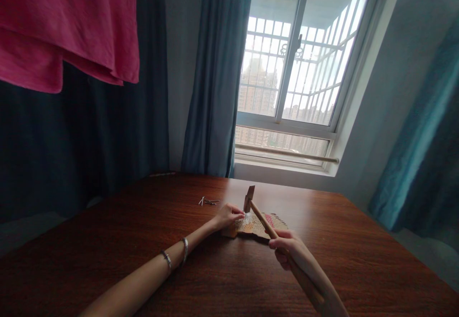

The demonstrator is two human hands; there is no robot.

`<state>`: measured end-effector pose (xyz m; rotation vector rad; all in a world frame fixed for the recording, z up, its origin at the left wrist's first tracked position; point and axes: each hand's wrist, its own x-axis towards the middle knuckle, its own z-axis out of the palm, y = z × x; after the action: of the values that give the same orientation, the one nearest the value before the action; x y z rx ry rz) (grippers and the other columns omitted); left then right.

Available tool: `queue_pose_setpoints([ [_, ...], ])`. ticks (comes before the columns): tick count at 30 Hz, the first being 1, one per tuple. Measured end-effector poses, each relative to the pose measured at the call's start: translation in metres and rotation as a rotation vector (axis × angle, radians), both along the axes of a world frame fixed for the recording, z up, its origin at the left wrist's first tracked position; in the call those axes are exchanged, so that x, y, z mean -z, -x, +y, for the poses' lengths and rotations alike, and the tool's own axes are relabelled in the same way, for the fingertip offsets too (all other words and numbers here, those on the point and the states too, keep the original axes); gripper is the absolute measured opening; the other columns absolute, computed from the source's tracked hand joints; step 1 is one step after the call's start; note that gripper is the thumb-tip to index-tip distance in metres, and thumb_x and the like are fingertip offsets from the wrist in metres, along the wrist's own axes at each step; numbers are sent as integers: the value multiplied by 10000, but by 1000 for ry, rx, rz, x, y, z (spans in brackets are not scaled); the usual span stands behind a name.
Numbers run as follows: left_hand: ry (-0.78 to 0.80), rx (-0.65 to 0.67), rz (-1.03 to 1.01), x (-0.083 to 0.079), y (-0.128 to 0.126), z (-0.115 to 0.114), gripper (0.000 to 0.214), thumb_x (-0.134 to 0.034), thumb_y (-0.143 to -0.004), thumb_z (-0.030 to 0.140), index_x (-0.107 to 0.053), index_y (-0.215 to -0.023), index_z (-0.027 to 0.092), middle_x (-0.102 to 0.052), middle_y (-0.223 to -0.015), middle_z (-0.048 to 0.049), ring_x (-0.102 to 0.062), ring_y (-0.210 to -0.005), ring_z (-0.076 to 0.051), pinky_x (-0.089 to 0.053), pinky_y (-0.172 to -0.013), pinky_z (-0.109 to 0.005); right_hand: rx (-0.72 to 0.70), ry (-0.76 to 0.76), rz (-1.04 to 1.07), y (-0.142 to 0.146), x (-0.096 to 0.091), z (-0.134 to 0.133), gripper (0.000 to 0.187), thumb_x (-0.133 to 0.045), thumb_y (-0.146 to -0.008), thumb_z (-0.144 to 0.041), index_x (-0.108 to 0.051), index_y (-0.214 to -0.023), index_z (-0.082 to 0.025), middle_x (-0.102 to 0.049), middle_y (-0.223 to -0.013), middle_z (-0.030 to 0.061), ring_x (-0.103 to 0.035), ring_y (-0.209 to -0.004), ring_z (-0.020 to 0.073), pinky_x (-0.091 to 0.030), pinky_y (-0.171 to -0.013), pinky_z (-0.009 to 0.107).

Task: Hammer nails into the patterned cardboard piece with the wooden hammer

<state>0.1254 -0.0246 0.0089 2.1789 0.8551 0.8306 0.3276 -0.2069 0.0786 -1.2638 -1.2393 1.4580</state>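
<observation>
Patterned board [256,227] lies on table [143,250]. Left hand [227,215] at board's left edge, fingertips pinching a tiny nail [245,217] upright (barely visible), probably to steady it. Right hand [287,249] in front of board, fingers wrapped round hammer [261,217] handle, head just over the nail. Spare nails [208,202] beyond board's left.

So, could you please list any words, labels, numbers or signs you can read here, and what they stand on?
None can be read. The patterned wooden board by the left hand shows only coloured specks, too small to make out; the hammer in the right hand, the loose nails and the table show no marks.
</observation>
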Motion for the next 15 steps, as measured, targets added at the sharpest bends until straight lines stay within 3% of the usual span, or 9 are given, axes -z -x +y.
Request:
queue_pose_setpoints([
  [10, 36, -35, 9, 0, -3, -1, 417, -565, -713, 486, -704, -686, 94, -633, -633, -34, -520, -604, -129, -342, -537, -196, -3, -1, -11, 0, -1, 0, 172, -552, -596, -285, -465, -707, -185, -340, -391, -90, -297, -322, 55, -209, -309, 176],
  [15, 33, -21, -10, 2, -4, 0, 426, -572, -701, 491, -688, -631, 87, -605, -600, -34, -493, -564, -119, -324, -513, -202, 22, -11, 36, 4, -2, -1, 227, -572, -596, -294, -484, -772, -180, -326, -395, -101, -295, -323, 54, -205, -297, 169],
])
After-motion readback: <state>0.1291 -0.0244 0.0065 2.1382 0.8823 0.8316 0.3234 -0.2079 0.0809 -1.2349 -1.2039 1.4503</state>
